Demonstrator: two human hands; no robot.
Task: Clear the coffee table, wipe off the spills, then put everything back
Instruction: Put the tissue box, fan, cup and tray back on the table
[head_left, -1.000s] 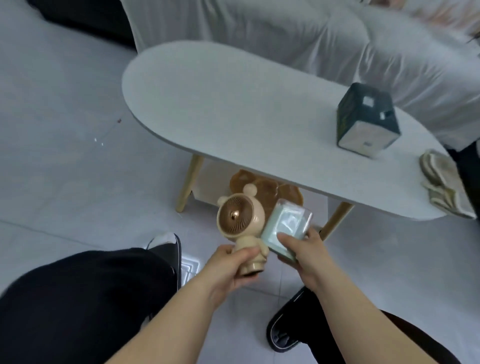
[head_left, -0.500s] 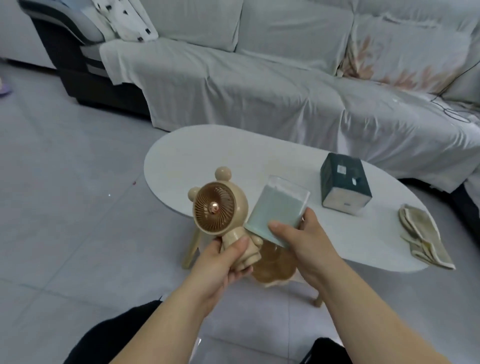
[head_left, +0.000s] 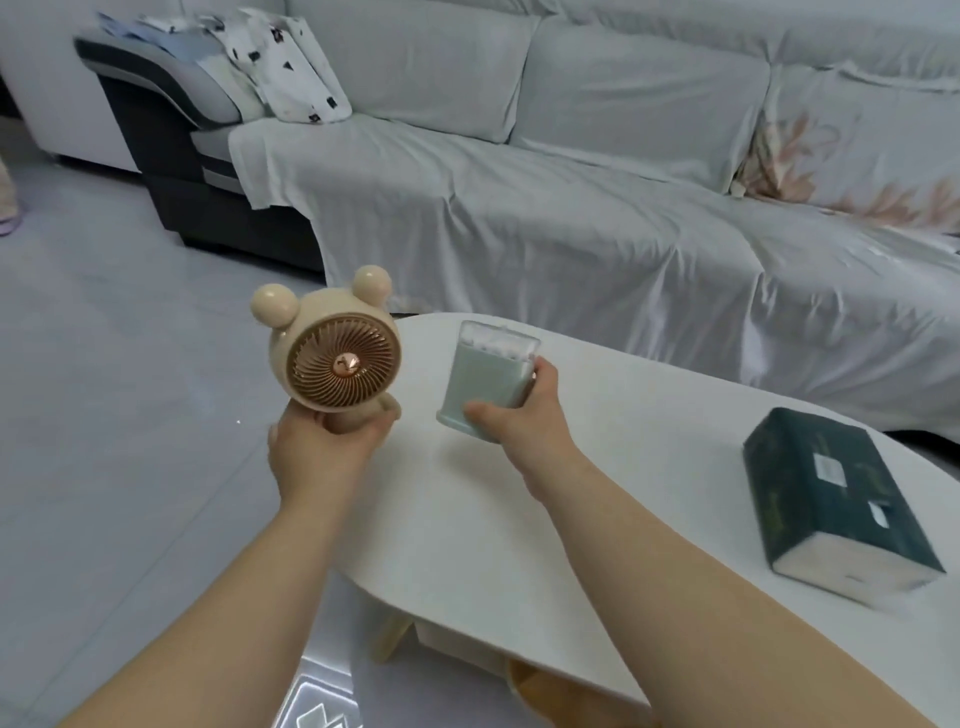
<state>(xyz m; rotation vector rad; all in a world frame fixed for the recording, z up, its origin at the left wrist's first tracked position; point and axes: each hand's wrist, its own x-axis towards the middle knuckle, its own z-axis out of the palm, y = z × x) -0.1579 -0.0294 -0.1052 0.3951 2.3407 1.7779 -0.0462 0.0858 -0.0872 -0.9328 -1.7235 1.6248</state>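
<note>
My left hand grips the base of a beige bear-shaped mini fan, held upright just off the left end of the white oval coffee table. A pale green box with a clear lid, cotton swabs showing under the lid, is held in my right hand above the table's left part. A dark green tissue pack lies on the table at the right.
A sofa under a pale sheet runs along the far side of the table, with a patterned cushion at its left end. Grey tiled floor spreads to the left. Something brown sits under the table.
Both hands have risen and moved forward with the fan and the box, from below the table edge to above its left end. The view has tilted up and the cloth at the right is out of frame.
</note>
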